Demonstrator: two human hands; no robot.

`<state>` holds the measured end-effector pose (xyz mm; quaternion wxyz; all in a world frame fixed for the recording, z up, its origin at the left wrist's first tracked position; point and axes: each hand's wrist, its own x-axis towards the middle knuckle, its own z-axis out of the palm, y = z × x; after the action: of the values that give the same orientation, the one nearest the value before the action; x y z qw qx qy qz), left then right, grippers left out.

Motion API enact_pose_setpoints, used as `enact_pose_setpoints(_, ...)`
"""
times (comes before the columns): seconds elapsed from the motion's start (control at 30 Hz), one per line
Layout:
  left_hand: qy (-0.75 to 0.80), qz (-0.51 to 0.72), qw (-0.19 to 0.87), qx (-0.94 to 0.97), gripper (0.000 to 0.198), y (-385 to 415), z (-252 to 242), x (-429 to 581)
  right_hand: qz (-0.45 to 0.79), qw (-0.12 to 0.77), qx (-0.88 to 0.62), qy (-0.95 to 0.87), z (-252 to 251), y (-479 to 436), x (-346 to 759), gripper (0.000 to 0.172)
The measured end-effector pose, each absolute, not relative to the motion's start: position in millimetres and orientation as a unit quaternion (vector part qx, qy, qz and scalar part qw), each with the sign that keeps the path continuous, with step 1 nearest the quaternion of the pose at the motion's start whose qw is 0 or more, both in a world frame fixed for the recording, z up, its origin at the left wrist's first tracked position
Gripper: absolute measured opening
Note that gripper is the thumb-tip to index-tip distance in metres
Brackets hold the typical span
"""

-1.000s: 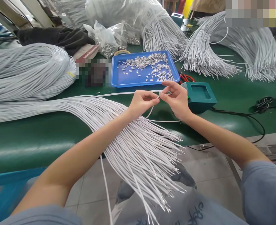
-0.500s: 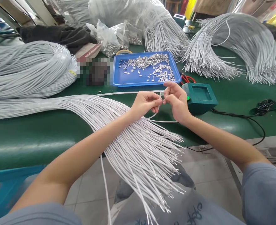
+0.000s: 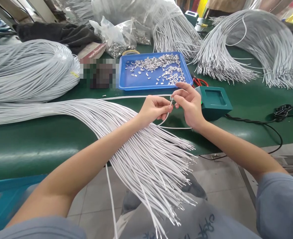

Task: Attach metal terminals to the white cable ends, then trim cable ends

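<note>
Moved since half a second ago: right hand [image 3: 188, 101], thumb tip now higher, at the top of the held cable [image 3: 166, 118]. Hardly any shift in the left hand [image 3: 153, 109].

Risks, biggest first. On the green bench [image 3: 49, 146]: wide fan of white cables [image 3: 148, 162], ends hanging past the edge, left forearm [image 3: 94, 156] across it. Could get dragged or tangled by that arm, or slide off under own weight. Blue tray [image 3: 128, 79] just behind the hands, loose metal bits [image 3: 158, 63] inside: could spill from a knock by raised right fingers. Teal box [image 3: 216, 103] beside the right hand: could get bumped, or tugged by a snag on the black lead [image 3: 282, 112].

Held cable: in front of the tray, pinched between left thumb and fingers, curving down below. Right thumb and index nearly together at its upper end; can't tell if pinching or only touching. Small pale piece [image 3: 171, 98] there, half hidden: could slip, given tiny size and blocked view.

Writing: dark lettering [image 3: 206, 227] on lap cloth, folded, unreadable. Red-and-white package [image 3: 91, 52], print too unclear. Yellow tag [image 3: 74, 74], too small.
</note>
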<state>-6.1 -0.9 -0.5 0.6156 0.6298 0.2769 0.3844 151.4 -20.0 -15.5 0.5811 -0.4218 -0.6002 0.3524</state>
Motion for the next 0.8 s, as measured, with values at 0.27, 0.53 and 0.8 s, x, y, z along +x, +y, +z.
enact_pose_setpoints(0.27,0.287,0.384,0.602,0.639,0.042,0.9,-2.1,-8.2,0.365,0.568,-0.429,-0.600,-15.9,-19.9,153.3,0.031)
enact_pose_setpoints(0.53,0.278,0.409,0.582,0.646,0.043,3.7,-6.1,-7.7,0.332,0.585,-0.423,-0.607,-15.4,-18.9,155.9,0.022)
enact_pose_setpoints(0.8,0.263,0.406,0.591,0.646,0.045,4.8,-7.5,-6.1,0.351,0.595,-0.398,-0.603,-11.7,-21.2,151.2,0.023)
